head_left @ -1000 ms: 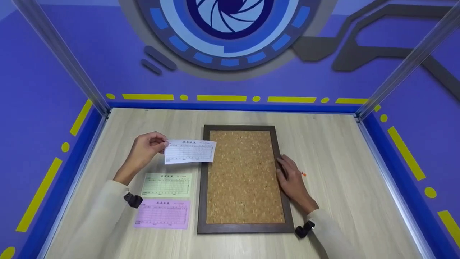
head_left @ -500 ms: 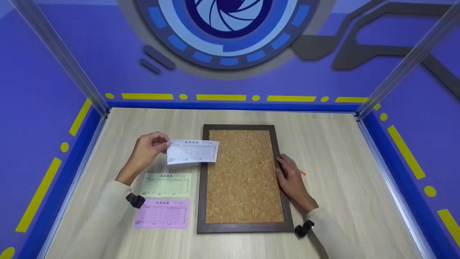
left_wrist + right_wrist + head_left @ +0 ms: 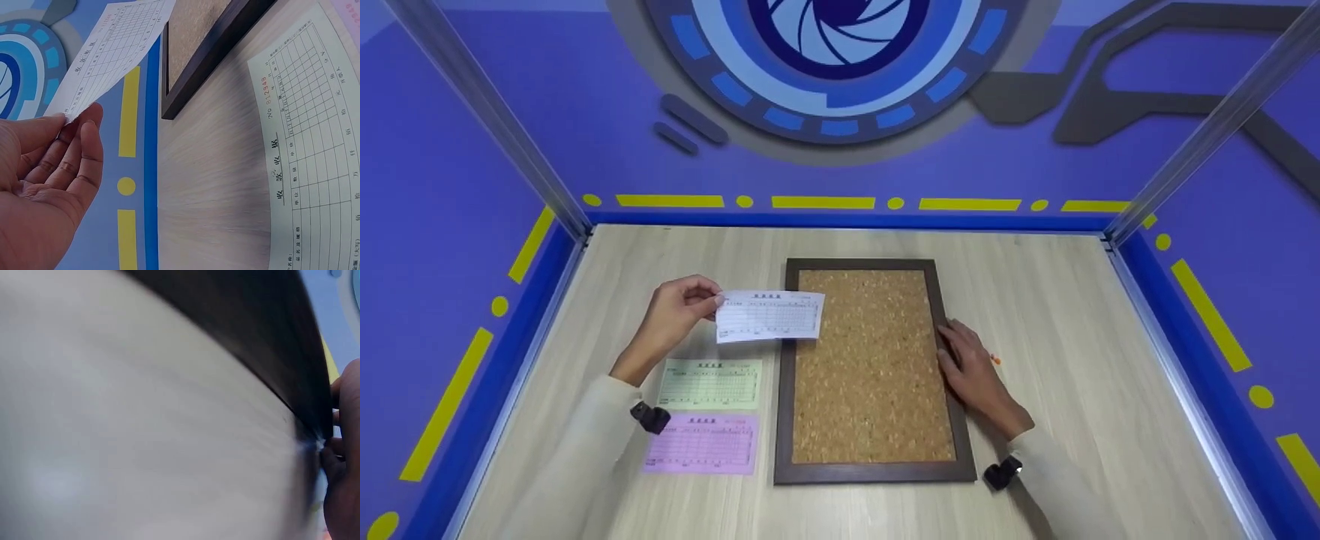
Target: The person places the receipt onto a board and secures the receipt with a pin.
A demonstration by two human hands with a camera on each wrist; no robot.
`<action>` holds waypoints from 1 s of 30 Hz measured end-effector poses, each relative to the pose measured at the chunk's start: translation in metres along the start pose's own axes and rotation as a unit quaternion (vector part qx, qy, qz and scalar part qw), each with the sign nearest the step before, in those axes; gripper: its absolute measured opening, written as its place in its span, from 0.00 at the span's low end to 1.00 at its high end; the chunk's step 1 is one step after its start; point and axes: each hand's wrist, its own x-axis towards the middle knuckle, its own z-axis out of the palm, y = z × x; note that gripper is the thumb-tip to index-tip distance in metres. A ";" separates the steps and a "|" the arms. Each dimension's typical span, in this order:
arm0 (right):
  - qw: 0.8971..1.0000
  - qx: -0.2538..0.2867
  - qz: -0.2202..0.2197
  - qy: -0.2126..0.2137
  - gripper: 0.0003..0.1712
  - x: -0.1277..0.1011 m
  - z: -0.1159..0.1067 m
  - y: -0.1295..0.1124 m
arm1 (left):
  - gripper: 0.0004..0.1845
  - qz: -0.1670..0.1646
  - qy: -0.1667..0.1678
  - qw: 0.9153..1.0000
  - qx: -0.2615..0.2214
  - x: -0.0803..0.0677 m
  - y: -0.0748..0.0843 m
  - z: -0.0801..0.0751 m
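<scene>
My left hand [image 3: 679, 311] pinches the left end of a white printed slip [image 3: 769, 316] and holds it above the table, its right end over the top left corner of the cork board [image 3: 870, 367]. The left wrist view shows the same white slip [image 3: 109, 53] pinched at my fingertips [image 3: 73, 121]. My right hand [image 3: 971, 367] lies flat with straight fingers on the dark frame [image 3: 947, 352] at the board's right edge. A small orange thing [image 3: 996, 361] lies on the table just right of that hand. In the blurred right wrist view only my fingers [image 3: 343, 455] against the dark frame [image 3: 270, 343] show.
A green slip [image 3: 710, 383] and a pink slip [image 3: 702, 443] lie flat on the wooden table [image 3: 1072, 337] left of the board. The green slip [image 3: 309, 163] fills the right of the left wrist view. Blue walls and metal posts enclose the table.
My left hand has carried the white slip a little to the right, further over the board's corner. My right hand stays on the frame.
</scene>
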 end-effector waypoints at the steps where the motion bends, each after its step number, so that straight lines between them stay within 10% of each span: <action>1: 1.000 -0.005 -0.001 -0.007 0.27 0.001 -0.002 -0.001 | 0.06 0.001 -0.001 1.000 0.001 0.000 0.000 0.000; 30: 0.998 -0.034 -0.006 -0.054 0.30 0.002 -0.014 -0.011 | 0.07 0.004 -0.025 0.999 -0.020 0.002 0.008 0.017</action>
